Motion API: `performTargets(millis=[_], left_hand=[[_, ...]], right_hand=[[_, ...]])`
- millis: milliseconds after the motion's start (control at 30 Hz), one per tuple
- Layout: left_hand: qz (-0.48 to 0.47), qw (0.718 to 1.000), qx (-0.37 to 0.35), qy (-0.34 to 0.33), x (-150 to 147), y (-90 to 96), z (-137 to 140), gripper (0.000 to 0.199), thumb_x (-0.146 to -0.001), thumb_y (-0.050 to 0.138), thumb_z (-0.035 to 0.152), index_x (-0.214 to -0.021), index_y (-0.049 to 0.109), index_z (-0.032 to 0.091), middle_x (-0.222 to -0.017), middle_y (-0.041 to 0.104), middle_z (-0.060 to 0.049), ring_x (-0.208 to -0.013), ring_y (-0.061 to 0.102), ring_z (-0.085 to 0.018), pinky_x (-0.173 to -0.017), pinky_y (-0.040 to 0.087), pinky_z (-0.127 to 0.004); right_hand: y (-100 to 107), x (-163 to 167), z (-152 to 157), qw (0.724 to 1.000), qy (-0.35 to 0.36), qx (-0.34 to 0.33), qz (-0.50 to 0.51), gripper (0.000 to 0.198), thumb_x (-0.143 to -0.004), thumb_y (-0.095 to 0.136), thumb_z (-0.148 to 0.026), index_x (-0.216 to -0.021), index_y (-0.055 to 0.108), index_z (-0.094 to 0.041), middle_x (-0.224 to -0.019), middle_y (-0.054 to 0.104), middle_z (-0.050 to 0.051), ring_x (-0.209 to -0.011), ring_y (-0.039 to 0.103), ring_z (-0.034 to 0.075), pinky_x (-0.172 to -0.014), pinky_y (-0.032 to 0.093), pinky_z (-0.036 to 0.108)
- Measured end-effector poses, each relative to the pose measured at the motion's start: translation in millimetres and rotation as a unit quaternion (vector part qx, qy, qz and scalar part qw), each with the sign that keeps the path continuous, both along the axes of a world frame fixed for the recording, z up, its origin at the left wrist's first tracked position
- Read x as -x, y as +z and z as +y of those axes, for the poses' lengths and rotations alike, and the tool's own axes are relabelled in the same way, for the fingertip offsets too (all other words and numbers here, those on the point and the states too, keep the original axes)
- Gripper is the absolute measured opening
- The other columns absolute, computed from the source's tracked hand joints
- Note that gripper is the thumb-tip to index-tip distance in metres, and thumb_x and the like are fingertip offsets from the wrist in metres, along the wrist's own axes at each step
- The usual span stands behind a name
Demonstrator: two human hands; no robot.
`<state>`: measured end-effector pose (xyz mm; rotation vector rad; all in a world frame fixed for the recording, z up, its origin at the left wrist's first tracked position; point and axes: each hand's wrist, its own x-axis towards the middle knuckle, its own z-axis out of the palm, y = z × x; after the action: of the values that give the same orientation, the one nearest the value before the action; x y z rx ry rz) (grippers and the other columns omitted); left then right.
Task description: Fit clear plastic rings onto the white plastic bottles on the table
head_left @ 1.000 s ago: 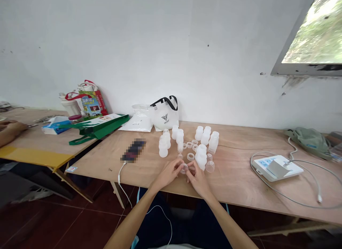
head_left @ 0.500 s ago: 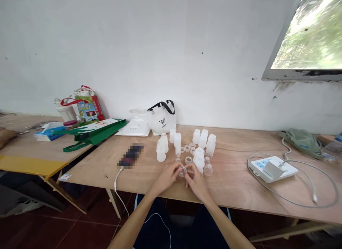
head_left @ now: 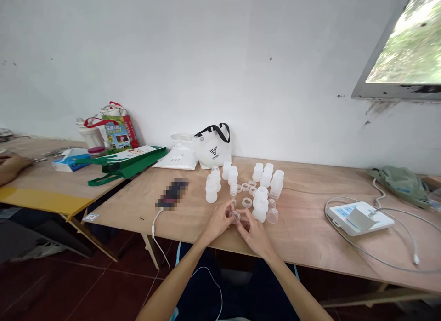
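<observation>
Both hands meet near the table's front edge around a small translucent plastic ring [head_left: 234, 216]. My left hand [head_left: 221, 220] pinches its left side, thumb and fingertips closed on it. From the right, my right hand [head_left: 251, 226] grips the same ring with bent fingers. Just beyond the hands stand several frosted white plastic bottles [head_left: 260, 204] with rounded, bulging sides. Loose clear rings [head_left: 246, 202] lie among them, and a clear domed cap [head_left: 272, 215] rests right of my right hand. My fingers partly cover the held ring.
A phone [head_left: 172, 193] with a charging cable lies left. Behind the bottles are a white tote bag [head_left: 213, 151] and a plastic packet [head_left: 177, 157]. A power strip [head_left: 358, 217] with looping cable lies right. Another person's hand [head_left: 14, 167] rests on the left table [head_left: 37, 187].
My hands still hold the ring; it appears turned slightly, with its face more toward me. The whole view has shifted a little, moving the scene slightly right and up.
</observation>
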<state>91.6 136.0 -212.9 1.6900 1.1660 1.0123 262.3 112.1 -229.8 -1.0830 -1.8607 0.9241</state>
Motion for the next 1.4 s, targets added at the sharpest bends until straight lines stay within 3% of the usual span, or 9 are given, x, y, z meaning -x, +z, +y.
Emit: performTargets(millis=[233, 700, 800, 933, 1100, 1167, 1400], left_hand=[[0.012, 1.000, -0.021, 0.018, 1.2, -5.0, 2.6, 0.014, -0.079, 0.060, 0.027, -0.080, 0.048, 0.019, -0.067, 0.057, 0.003, -0.058, 0.052, -0.011, -0.054, 0.039, -0.021], [0.016, 0.999, -0.023, 0.025, 0.2, -6.6, 2.4, 0.018, -0.080, 0.062, 0.028, -0.076, 0.046, 0.019, -0.064, 0.051, 0.005, -0.050, 0.047, -0.010, -0.050, 0.037, -0.021], [0.012, 1.000, -0.023, 0.013, 1.6, -8.0, 3.5, 0.019, -0.084, 0.060, 0.031, -0.077, 0.046, 0.019, -0.066, 0.050, 0.004, -0.053, 0.049, -0.010, -0.049, 0.040, -0.021], [0.030, 0.999, -0.023, -0.003, 7.5, -6.1, 3.8, 0.027, -0.091, 0.058, 0.041, -0.082, 0.046, 0.019, -0.074, 0.051, 0.003, -0.060, 0.052, -0.011, -0.050, 0.046, -0.020], [0.040, 0.995, 0.046, -0.076, 16.6, 2.7, -0.9, 0.038, -0.093, 0.057, 0.057, -0.101, 0.047, 0.020, -0.083, 0.057, 0.000, -0.073, 0.059, -0.014, -0.049, 0.051, -0.020], [0.029, 0.996, 0.046, -0.073, 17.0, 3.6, -1.2, 0.041, -0.095, 0.052, 0.060, -0.102, 0.047, 0.021, -0.084, 0.058, -0.001, -0.074, 0.060, -0.015, -0.048, 0.050, -0.020], [0.071, 0.995, -0.004, -0.067, 14.5, 5.1, 0.8, 0.032, -0.099, 0.048, 0.050, -0.092, 0.048, 0.019, -0.077, 0.058, 0.001, -0.064, 0.055, -0.013, -0.053, 0.042, -0.022]], right_hand=[[-2.4, -1.3, 0.9, 1.000, 0.006, -0.013, -0.020, 0.031, -0.095, 0.048, -0.028, -0.126, 0.054, -0.026, -0.110, 0.075, 0.003, -0.079, 0.067, 0.022, -0.075, 0.049, 0.034], [-2.9, -2.5, 2.4, 1.000, 0.023, 0.013, 0.003, 0.026, -0.099, 0.046, -0.035, -0.123, 0.054, -0.027, -0.097, 0.073, 0.001, -0.060, 0.057, 0.017, -0.067, 0.047, 0.032], [-3.3, -2.1, 2.6, 0.999, 0.027, 0.023, 0.006, 0.030, -0.102, 0.045, -0.040, -0.127, 0.055, -0.028, -0.090, 0.073, 0.000, -0.056, 0.054, 0.016, -0.068, 0.047, 0.032], [-1.3, -0.2, 2.2, 0.999, 0.017, 0.033, 0.029, 0.036, -0.103, 0.045, -0.048, -0.131, 0.055, -0.028, -0.102, 0.074, 0.002, -0.055, 0.054, 0.015, -0.069, 0.049, 0.033], [-1.0, 0.4, 3.9, 0.997, 0.011, 0.050, 0.060, 0.042, -0.102, 0.045, -0.056, -0.130, 0.055, -0.025, -0.101, 0.074, 0.005, -0.055, 0.055, 0.015, -0.065, 0.050, 0.033], [-1.1, 0.2, 4.2, 0.997, 0.014, 0.050, 0.056, 0.043, -0.103, 0.045, -0.056, -0.132, 0.053, -0.025, -0.098, 0.074, 0.004, -0.055, 0.056, 0.015, -0.066, 0.050, 0.033], [-1.0, 0.5, 2.3, 0.999, 0.013, 0.037, 0.012, 0.037, -0.103, 0.044, -0.056, -0.119, 0.054, -0.025, -0.087, 0.072, 0.001, -0.056, 0.058, 0.016, -0.071, 0.048, 0.033]])
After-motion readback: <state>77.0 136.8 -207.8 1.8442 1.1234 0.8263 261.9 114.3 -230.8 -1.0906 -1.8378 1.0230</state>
